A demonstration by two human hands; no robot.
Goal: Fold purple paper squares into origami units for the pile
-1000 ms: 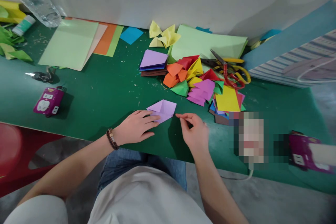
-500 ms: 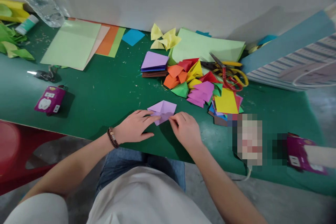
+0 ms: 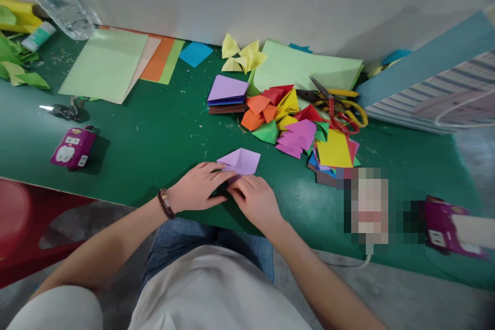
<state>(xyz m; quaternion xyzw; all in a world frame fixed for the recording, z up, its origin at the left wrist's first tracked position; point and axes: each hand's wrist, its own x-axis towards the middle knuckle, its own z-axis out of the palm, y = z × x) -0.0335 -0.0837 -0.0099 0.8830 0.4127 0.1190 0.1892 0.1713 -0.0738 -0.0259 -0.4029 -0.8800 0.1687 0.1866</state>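
Note:
A small sheet of light purple paper [image 3: 246, 161] with crease lines lies on the green table, its near part hidden by my fingers. My left hand [image 3: 198, 186] rests on its left side, fingers stretched out and the thumb held apart. At the paper's near corner, my right hand [image 3: 256, 200] pinches the edge between thumb and fingers. The two hands' fingertips almost meet there.
Beyond the paper are a stack of purple and blue squares [image 3: 228, 87], several folded colored pieces [image 3: 296, 136] and red-handled scissors [image 3: 338, 113]. A purple power socket block [image 3: 74, 148] sits left, a pixelated object [image 3: 371, 206] right. A blue-sided box [image 3: 429, 62] stands at the far right.
My right hand has slid left and slightly toward me, from the paper's right side to its near corner. My left hand has stayed in place.

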